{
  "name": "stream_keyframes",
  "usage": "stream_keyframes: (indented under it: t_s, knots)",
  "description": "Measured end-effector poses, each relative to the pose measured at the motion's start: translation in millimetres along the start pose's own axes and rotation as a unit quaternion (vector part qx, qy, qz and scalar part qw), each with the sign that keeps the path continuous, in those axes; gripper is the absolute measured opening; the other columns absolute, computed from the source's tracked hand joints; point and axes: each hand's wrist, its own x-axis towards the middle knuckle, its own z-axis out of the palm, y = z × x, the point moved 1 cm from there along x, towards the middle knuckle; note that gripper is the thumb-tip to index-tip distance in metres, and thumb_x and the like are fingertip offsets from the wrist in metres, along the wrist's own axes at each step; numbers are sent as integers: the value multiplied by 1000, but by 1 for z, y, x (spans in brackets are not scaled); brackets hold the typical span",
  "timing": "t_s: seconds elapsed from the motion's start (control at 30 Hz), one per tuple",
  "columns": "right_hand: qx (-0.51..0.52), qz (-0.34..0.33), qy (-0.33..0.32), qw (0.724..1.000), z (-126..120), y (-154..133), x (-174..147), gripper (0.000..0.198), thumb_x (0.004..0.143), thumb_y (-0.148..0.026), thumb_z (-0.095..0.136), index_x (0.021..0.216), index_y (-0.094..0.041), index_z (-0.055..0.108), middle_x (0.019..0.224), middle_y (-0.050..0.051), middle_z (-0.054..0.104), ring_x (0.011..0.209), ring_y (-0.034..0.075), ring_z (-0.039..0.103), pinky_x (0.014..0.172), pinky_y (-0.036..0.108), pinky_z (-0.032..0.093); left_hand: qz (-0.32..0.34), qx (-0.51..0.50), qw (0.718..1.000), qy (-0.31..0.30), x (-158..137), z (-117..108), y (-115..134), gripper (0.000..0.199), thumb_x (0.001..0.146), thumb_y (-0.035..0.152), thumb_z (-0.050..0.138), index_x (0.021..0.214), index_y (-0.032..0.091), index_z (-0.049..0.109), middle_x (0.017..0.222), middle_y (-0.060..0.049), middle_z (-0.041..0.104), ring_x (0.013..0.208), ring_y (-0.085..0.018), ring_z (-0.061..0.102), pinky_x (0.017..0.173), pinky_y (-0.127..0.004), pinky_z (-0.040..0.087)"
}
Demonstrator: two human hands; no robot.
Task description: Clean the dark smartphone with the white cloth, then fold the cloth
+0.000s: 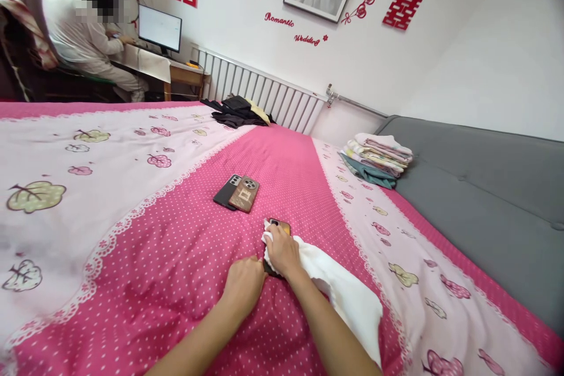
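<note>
A phone [283,226] with a brownish-gold back lies on the pink bedspread, mostly covered by my hands and a white cloth [346,276]. My left hand [245,283] is closed at the phone's near left corner, gripping its edge. Pressed over the phone's back, my right hand [282,249] holds a bunched part of the cloth, and the rest trails right across the bed. Farther off, a brown phone [244,195] partly overlaps a black phone [225,192], both camera side up.
Dark folded clothes [238,111] lie at the bed's far edge. A stack of folded fabrics [376,155] rests by the grey headboard [476,188]. Past the bed, a person [79,29] sits at a desk with a monitor [159,28]. A white radiator [264,85] lines the wall.
</note>
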Motion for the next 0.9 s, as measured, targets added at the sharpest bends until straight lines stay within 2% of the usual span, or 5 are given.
stream_keyframes:
  t_s: [0.13,0.43,0.63,0.9]
  knots:
    - [4,24,5,1000,4,8,19,24,92,-34,36,107,-25,52,105,3,60,93,19,56,73,28,37,-9,-2,1000,-2,0,0,1,28,88,23,42,94,13,68,91,-15,68,86,-26,64,76,-35,47]
    - [11,89,15,996,15,33,45,29,93,-36,31,108,-24,53,106,4,60,89,18,57,71,27,36,-11,-1,1000,-13,3,1,2,24,86,24,47,92,15,68,87,-14,69,85,-27,65,73,-35,47]
    - [26,120,31,992,20,41,47,29,93,-37,31,109,-24,51,103,3,61,90,18,57,71,27,35,-13,6,1000,-13,3,1,1,24,86,27,48,93,16,68,86,-13,69,83,-26,65,71,-33,47]
    - [37,172,41,984,16,39,38,28,92,-35,31,107,-23,52,103,5,61,90,18,57,68,27,35,-13,16,1000,-7,2,0,1,24,86,28,49,93,15,68,87,-13,69,81,-26,66,69,-32,47]
